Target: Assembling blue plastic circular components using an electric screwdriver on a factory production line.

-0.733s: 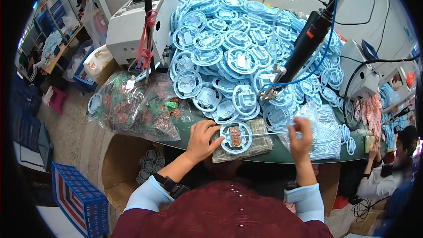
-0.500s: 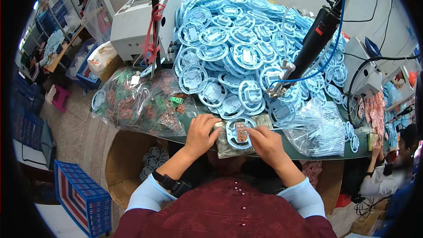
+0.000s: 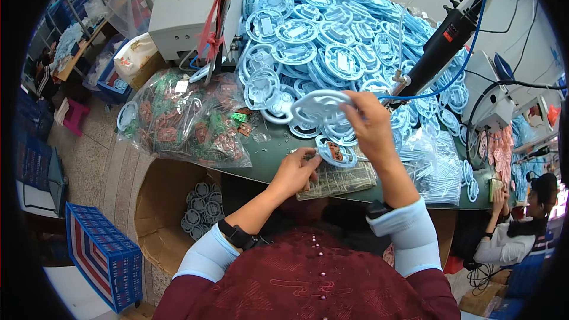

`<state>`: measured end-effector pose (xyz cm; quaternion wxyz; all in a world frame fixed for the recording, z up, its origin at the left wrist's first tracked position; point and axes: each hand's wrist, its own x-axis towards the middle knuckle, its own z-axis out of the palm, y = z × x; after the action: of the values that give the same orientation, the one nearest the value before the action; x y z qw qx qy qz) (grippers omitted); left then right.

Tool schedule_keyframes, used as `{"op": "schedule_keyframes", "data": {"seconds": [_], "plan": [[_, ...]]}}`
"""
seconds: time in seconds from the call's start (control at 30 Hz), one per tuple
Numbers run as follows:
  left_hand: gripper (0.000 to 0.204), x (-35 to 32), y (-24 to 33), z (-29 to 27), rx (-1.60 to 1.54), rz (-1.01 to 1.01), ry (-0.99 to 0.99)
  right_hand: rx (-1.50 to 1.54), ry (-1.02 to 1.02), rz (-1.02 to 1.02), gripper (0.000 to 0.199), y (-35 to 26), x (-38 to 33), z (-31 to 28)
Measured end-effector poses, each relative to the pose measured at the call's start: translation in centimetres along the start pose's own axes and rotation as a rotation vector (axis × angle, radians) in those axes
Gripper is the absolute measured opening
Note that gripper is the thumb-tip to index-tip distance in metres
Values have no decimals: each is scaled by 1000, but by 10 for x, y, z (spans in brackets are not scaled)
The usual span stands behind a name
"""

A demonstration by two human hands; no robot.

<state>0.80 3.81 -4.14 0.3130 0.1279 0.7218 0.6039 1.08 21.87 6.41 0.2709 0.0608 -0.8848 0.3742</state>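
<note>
My right hand (image 3: 372, 121) is raised over the front of the pile, pinching a light blue plastic ring-shaped housing (image 3: 320, 105) that is smeared by motion. Below it, another light blue housing (image 3: 349, 159) with a small brown circuit board (image 3: 335, 151) inside rests on a block wrapped in yellowish tape (image 3: 338, 184). My left hand (image 3: 294, 172) is at the left side of that block, thumb and forefinger closed at the housing's left edge. Whatever those fingertips hold is too small to make out.
A large heap of light blue housings (image 3: 344, 41) covers the table's back. A clear bag of circuit boards (image 3: 184, 121) lies left, a bag of pale blue sticks (image 3: 438, 169) right. A black screwdriver on an arm (image 3: 435, 47) hangs over the heap. Another person (image 3: 512, 237) sits at right.
My right hand has left the circuit board, moved up and now holds another light blue housing. My left fingers have closed beside the housing on the block. The view has shifted slightly.
</note>
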Motion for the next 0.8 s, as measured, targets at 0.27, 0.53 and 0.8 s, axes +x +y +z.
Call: {"op": "schedule_keyframes", "data": {"seconds": [0.27, 0.53, 0.8], "plan": [[37, 21, 0, 1, -135, 3, -68, 361, -84, 583, 19, 44, -77, -45], [36, -18, -8, -7, -149, -34, -115, 184, -206, 490, 23, 49, -108, 9], [37, -18, -19, -11, -252, -66, -126, -102, -556, 60, 104, 34, -109, 1]]}}
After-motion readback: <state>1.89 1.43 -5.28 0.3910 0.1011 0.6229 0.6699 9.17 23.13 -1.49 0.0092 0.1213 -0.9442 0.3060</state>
